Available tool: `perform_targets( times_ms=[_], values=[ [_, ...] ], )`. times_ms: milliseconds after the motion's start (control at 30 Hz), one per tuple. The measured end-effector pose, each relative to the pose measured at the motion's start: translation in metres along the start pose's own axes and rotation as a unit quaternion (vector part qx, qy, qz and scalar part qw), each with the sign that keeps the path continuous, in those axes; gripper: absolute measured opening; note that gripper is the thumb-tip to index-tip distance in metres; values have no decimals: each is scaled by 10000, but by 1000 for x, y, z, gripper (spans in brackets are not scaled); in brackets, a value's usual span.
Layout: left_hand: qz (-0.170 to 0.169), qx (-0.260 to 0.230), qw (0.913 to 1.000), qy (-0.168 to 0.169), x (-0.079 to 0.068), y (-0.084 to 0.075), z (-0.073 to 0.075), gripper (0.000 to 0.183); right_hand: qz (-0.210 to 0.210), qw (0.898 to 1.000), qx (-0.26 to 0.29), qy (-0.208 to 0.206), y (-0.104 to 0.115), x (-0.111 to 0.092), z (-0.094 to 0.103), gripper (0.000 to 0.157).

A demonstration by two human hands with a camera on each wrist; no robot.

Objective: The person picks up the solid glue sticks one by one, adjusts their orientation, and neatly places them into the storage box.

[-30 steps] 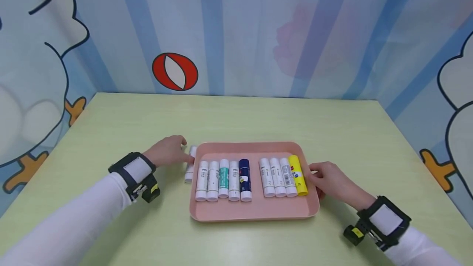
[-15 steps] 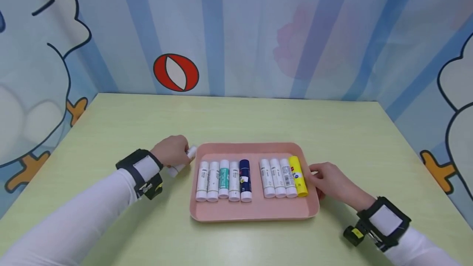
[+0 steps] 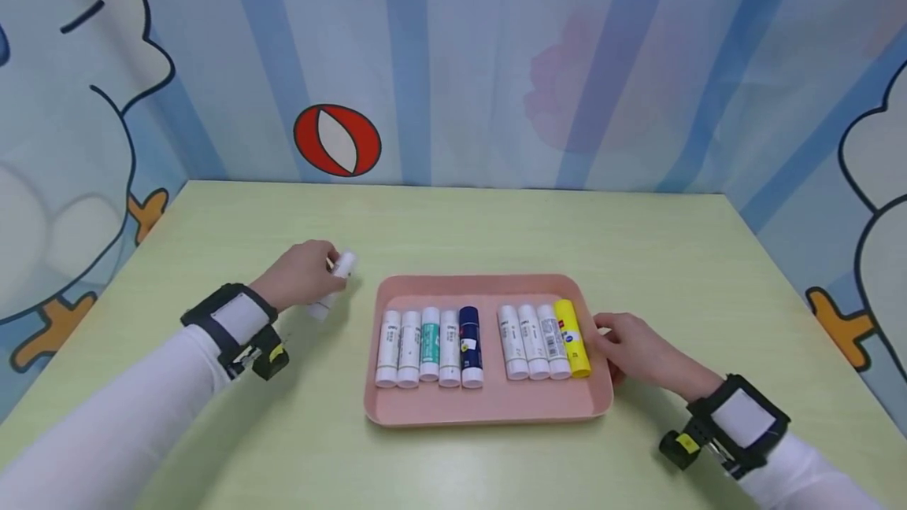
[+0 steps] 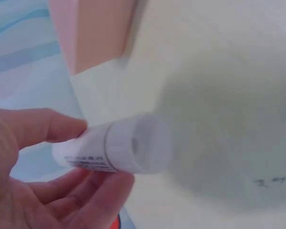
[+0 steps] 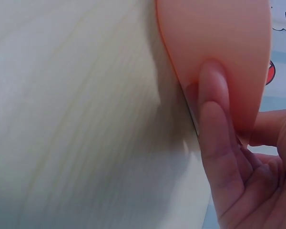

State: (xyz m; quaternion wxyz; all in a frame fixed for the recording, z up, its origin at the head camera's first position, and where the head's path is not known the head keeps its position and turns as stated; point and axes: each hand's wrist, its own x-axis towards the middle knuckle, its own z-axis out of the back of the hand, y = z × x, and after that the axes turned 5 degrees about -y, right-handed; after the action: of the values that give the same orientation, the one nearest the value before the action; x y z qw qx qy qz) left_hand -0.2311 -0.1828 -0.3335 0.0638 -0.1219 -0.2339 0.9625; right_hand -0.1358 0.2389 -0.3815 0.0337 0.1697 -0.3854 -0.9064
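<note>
In the head view my left hand (image 3: pixel 301 275) pinches a white glue stick (image 3: pixel 345 264) between thumb and fingers, left of the pink tray (image 3: pixel 489 409). The left wrist view shows the end of this glue stick (image 4: pixel 133 145) sticking out past the fingertips, tilted, its shadow on the table apart from it. My right hand (image 3: pixel 641 349) grips the tray's right edge. From the right wrist, the fingers press the tray's outer wall (image 5: pixel 214 33) and the thumb goes over the rim. Inside the tray, several white glue sticks lie side by side with a green-labelled one (image 3: pixel 429 343).
A dark blue glue stick (image 3: pixel 470 346) ends the tray's left group; a yellow one (image 3: pixel 571 337) ends the right group. A gap separates the groups. The light green table (image 3: pixel 453 230) meets a printed cartoon backdrop (image 3: pixel 468 61) at its far edge and sides.
My left hand has taken hold of the glue stick that lay against the tray's left side and moved it left, away from the tray, turning it aslant. The right hand and tray stay put.
</note>
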Motion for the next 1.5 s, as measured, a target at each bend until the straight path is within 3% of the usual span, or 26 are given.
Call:
perform_targets(
  times_ms=[233,367,533,800,1000,1267,1500],
  values=[
    [-358,-981,9933,-487,-9,-26,18,64,5,10000,31,26,-1,1,1,31],
    [-631,-1277,9882,-556,-13,-44,17,59,5,10000,4,15,-1,2,0,31],
    [-760,-1686,9820,-372,-15,-65,8,54,35,10000,11,18,0,2,-1,31],
    [-659,-2162,9739,189,-13,-94,-11,53,73,10000,12,3,1,3,-1,30],
    [-633,-2135,9733,552,-12,-111,-34,53,74,10000,23,9,1,4,-1,31],
    [-909,-1584,9776,1043,-15,-125,-66,51,134,9999,35,-8,0,5,-3,30],
    [-999,-1533,9772,1077,-13,-135,-81,55,136,9999,-10,-27,1,4,-3,30]
  ],
)
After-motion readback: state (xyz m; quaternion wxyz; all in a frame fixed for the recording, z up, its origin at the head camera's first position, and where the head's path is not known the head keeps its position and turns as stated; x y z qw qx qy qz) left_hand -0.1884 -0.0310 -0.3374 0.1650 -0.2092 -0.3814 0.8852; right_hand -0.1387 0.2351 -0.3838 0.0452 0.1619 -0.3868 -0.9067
